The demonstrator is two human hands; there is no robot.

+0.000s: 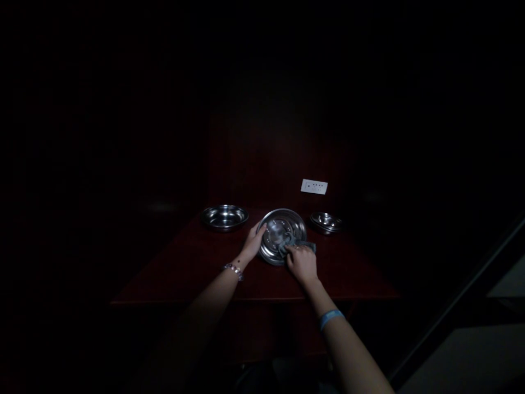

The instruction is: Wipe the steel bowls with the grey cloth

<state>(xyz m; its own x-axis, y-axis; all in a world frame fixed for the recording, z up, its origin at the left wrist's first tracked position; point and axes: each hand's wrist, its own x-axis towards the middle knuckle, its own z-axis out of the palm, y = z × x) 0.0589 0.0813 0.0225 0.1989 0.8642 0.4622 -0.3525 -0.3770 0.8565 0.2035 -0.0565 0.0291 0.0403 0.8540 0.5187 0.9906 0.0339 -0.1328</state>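
Observation:
My left hand (pixel 253 241) grips the left rim of a shiny steel bowl (pixel 279 227), thumb on the inner side. The bowl is tilted up so that its inside faces me, above the table. In my right hand (pixel 302 261) is a bunched dark grey-green cloth (pixel 292 241), pressed against the lower right of the bowl's inside. My right fingers are closed round the cloth and partly hidden by the back of the hand. Whether the bowl's lower edge touches the table I cannot tell.
Another steel bowl (pixel 225 217) stands at the table's back left. Several stacked steel bowls (pixel 326 222) are at the back right. The dark red table (pixel 180 268) has its front edge near me. A white socket plate (pixel 314 186) shows behind. The surroundings are very dark.

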